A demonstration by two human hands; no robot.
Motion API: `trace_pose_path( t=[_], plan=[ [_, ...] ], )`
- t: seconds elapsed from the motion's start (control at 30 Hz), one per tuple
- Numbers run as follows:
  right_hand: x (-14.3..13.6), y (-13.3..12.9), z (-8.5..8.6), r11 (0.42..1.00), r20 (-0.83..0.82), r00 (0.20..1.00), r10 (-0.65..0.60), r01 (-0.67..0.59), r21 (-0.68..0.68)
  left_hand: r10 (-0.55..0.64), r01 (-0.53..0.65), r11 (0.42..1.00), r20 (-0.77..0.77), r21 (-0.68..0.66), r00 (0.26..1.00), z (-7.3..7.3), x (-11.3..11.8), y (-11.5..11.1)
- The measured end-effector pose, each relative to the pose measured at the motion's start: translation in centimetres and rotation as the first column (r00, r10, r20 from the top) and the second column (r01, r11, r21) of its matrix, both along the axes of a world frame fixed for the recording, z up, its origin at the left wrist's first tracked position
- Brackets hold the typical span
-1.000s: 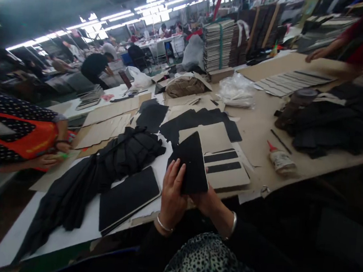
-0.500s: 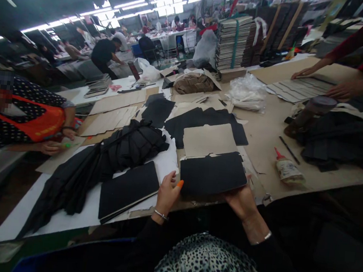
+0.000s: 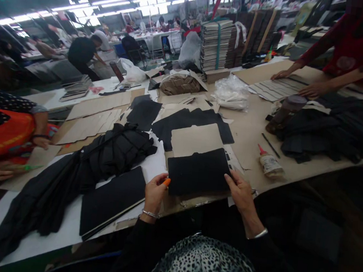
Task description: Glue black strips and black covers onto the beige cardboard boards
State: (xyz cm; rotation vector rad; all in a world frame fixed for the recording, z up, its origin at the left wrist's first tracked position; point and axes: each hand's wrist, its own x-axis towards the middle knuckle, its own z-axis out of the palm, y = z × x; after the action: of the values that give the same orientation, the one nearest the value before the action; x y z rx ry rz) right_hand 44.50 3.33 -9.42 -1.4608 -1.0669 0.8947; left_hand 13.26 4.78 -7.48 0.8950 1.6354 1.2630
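Note:
A flat black panel (image 3: pixel 197 171) lies in front of me at the table's near edge, overlapping a beige board (image 3: pixel 197 139). My left hand (image 3: pixel 155 193) is closed at the panel's left edge; one digit wears an orange cover (image 3: pixel 167 181). On the opposite side, my right hand (image 3: pixel 242 194) grips the right edge, fingertips on the top face and the other fingers partly hidden. Left of my left hand lies a stack of black panels (image 3: pixel 114 202) with a pale layer at its edge. Behind that stack sits a bundle of black fabric pieces (image 3: pixel 116 147).
A glue bottle with a red tip (image 3: pixel 270 164) and a dark stick (image 3: pixel 271 145) lie to the right. Black pieces (image 3: pixel 195 122) and a plastic bag (image 3: pixel 230 91) are farther back. A person's hand (image 3: pixel 1 170) works at left; another person's hands (image 3: pixel 314 87) at right.
My right hand has moved from beneath the panel's right corner up onto its right edge, and the panel lies flatter. My left hand has closed in at the left edge. The view has shifted.

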Motion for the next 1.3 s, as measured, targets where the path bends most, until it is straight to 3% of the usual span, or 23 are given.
trace_pose_path(
  t=[0.13, 0.3, 0.47, 0.57, 0.63, 0.7, 0.8, 0.87, 0.93, 0.97, 1.07, 1.13, 1.2, 1.3],
  plan=[
    [0.9, 0.0, -0.1, 0.997, -0.016, 0.997, -0.072, 0.072, 0.001, -0.011, 0.011, 1.0, 0.003, 0.005, 1.0, 0.4, 0.6, 0.3],
    [1.6, 0.3, -0.1, 0.988, 0.279, 0.952, -0.123, 0.144, -0.057, -0.037, 0.036, 0.999, -0.047, -0.015, 0.998, -0.4, 1.3, 1.0],
    [1.7, 0.8, 0.2, 0.989, 0.398, 0.909, -0.124, 0.146, -0.025, -0.049, 0.048, 0.999, -0.114, -0.007, 0.992, -0.5, 1.7, 1.6],
    [2.3, 0.0, 0.4, 0.989, 0.568, 0.81, -0.15, 0.128, 0.079, 0.016, -0.009, 0.999, -0.214, 0.035, 0.977, 0.0, 2.0, 0.3],
    [2.4, -0.7, 0.5, 0.963, 0.645, 0.717, -0.265, 0.165, 0.212, 0.087, -0.059, 0.993, -0.3, 0.102, 0.95, 0.2, 2.3, -1.4],
    [1.6, -1.4, 0.8, 0.949, 0.624, 0.72, -0.303, 0.167, 0.269, 0.03, 0.076, 0.972, -0.439, 0.223, 0.898, 0.0, 2.6, -3.7],
    [-2.4, -2.9, 2.1, 0.972, 0.505, 0.851, -0.142, 0.023, 0.235, -0.057, 0.233, 0.935, -0.537, 0.267, 0.842, -0.9, 2.7, -7.7],
    [-6.6, -4.1, 3.1, 0.959, 0.332, 0.929, 0.165, -0.229, 0.166, -0.061, 0.247, 0.932, -0.558, 0.264, 0.828, -1.6, 2.1, -10.1],
    [-11.5, -4.8, 3.5, 0.843, 0.114, 0.845, 0.522, -0.532, 0.084, -0.011, 0.191, 0.947, -0.566, 0.259, 0.825, -2.1, 0.2, -12.0],
    [-14.0, -4.8, 3.4, 0.775, 0.033, 0.777, 0.629, -0.629, 0.062, 0.043, 0.135, 0.955, -0.574, 0.263, 0.818, -2.3, -1.2, -12.7],
    [-20.2, -3.5, 1.9, 0.645, -0.003, 0.646, 0.763, -0.762, 0.061, 0.308, -0.127, 0.94, -0.627, 0.317, 0.715, -2.4, -7.5, -13.8],
    [-23.5, -2.0, 0.6, 0.634, 0.082, 0.636, 0.767, -0.771, 0.056, 0.46, -0.315, 0.888, -0.66, 0.335, 0.593, -2.2, -12.7, -14.2],
    [-26.0, -0.3, -0.5, 0.673, 0.203, 0.667, 0.717, -0.738, 0.044, 0.51, -0.468, 0.837, -0.715, 0.285, 0.478, -2.0, -17.7, -14.6],
    [-28.5, 1.6, -1.6, 0.73, 0.325, 0.696, 0.64, -0.683, 0.025, 0.469, -0.543, 0.821, -0.748, 0.175, 0.469, -2.0, -23.3, -15.0]
  ],
)
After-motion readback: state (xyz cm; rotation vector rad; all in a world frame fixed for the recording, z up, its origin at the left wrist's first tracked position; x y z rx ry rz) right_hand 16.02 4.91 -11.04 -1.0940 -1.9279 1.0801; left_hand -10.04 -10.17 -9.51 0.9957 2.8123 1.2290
